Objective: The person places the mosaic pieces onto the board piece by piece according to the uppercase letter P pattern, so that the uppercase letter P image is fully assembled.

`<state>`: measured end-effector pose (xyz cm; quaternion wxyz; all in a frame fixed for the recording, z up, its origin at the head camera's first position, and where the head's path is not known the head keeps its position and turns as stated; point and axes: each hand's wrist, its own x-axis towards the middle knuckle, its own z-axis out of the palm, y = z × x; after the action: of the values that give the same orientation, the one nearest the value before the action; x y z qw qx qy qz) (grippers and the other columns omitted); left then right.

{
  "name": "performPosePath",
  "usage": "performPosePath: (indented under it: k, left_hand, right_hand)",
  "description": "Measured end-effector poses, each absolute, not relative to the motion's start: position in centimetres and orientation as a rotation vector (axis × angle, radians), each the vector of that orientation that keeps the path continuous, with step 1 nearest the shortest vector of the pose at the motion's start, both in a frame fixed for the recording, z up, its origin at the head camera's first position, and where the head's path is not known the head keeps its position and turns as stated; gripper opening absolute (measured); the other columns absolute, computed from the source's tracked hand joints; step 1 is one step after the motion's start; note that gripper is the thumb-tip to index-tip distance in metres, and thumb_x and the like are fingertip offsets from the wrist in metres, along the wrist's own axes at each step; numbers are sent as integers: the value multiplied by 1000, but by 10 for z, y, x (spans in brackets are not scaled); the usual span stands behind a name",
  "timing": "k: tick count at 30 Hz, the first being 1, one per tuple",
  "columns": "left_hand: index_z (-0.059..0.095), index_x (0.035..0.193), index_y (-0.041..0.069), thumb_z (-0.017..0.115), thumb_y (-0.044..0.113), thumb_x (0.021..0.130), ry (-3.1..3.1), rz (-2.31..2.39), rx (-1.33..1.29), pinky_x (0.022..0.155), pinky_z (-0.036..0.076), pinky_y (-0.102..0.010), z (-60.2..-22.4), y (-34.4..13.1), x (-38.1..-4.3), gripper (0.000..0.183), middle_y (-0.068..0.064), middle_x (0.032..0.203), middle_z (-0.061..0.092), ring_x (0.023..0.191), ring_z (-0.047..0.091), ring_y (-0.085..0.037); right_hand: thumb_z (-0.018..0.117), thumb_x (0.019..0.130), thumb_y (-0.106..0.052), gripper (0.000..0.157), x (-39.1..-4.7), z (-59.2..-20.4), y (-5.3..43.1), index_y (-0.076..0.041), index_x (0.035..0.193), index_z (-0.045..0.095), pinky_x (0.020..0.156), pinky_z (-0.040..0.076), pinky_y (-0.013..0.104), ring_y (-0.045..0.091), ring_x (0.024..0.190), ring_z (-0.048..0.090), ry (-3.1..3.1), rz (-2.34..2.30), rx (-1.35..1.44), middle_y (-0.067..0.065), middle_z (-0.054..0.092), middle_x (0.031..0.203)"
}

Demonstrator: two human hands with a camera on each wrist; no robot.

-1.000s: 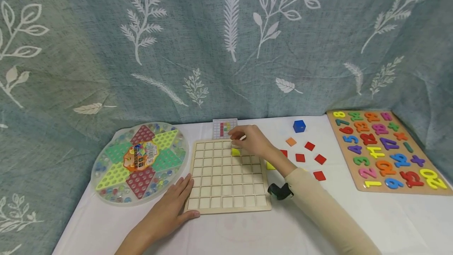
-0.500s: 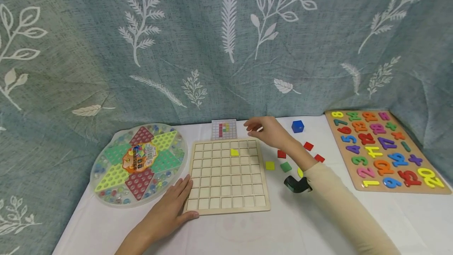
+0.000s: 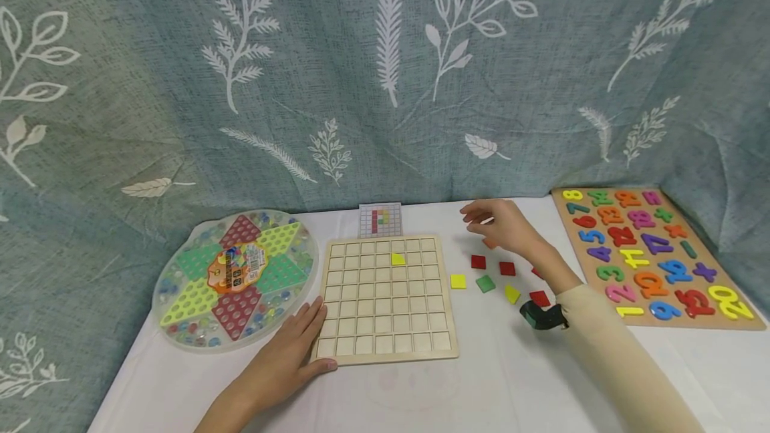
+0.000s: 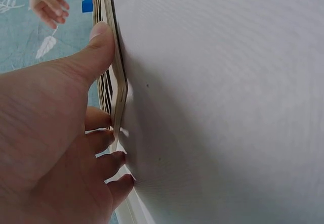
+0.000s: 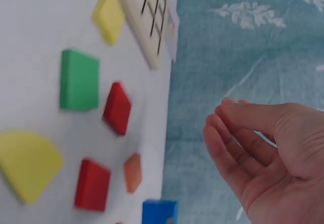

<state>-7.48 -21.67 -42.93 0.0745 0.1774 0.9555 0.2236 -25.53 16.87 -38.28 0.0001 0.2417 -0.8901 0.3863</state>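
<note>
One left hand [image 3: 291, 346], fingers apart, at board [image 3: 383, 307] edge; right hand [image 3: 504, 224], likewise parted, clear of tiles [image 3: 507, 268].

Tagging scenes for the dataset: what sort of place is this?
Likely a tabletop play setup indoors: leaf-print cloth behind a white table bearing a Chinese checkers board and number puzzle.

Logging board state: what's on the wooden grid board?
One yellow piece shows on the wooden grid board, second row from the far edge. The left hand covers part of its left rim; what's under hand or piece is hidden.
</note>
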Motion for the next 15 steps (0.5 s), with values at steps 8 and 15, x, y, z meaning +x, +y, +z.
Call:
performPosePath:
  k: [8,15]
  left_hand:
    - [30,151,-3,62,54,89,2874,685,525,118,19,-56,-431,-217,-74,91,-15,161,20,146,19,-40]
    - [29,152,-3,60,55,90,2868,677,536,118,19,-55,-429,-216,-73,90,-15,161,20,146,19,-39]
  right_hand:
    - [65,89,7,29,-258,-400,186,10,118,64,89,56,48,34,98,66,-2833,1170,716,22,69,106]
    - [70,86,6,32,-257,-414,198,8,118,65,90,56,48,37,103,65,-2890,1153,657,22,69,109]
